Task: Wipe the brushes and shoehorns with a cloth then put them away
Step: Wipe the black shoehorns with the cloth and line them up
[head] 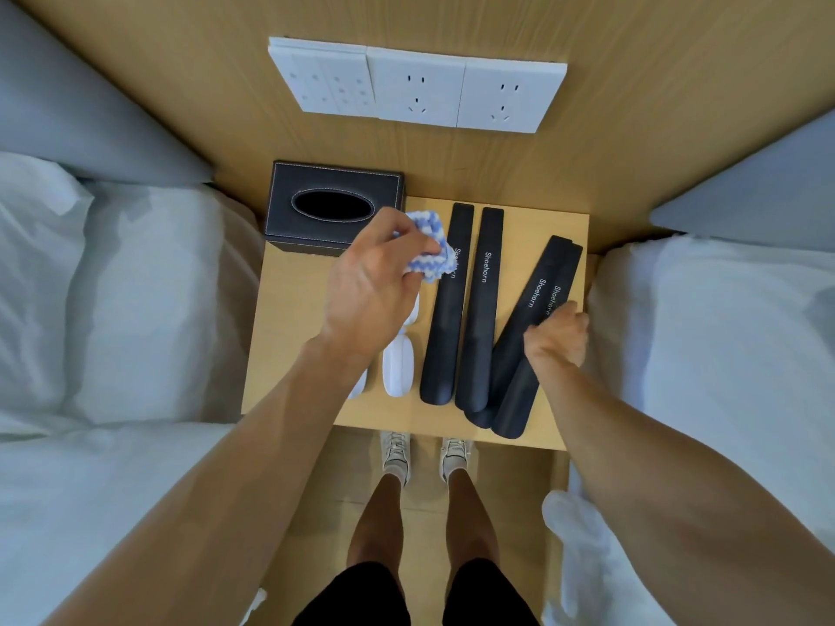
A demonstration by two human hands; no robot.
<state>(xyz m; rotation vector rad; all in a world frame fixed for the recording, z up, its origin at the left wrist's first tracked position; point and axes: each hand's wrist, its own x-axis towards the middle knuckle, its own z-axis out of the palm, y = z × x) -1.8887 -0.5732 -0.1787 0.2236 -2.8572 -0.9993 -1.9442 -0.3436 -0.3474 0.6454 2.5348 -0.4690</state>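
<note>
Several black shoehorns lie on the small wooden nightstand (293, 336). Two of them (447, 318) (479, 309) lie straight side by side, and two more (533, 300) lie slanted and overlapping at the right. My left hand (375, 282) grips a blue-and-white cloth (429, 250) above the table's left part. White brushes (397, 368) lie below that hand, partly hidden by my wrist. My right hand (558, 338) has its fingers curled on the slanted shoehorns.
A black tissue box (334, 210) stands at the nightstand's back left corner. White wall sockets (420, 83) sit on the wooden panel behind. Beds with white bedding (113, 309) flank the nightstand on both sides. My legs and white shoes (397, 454) stand before it.
</note>
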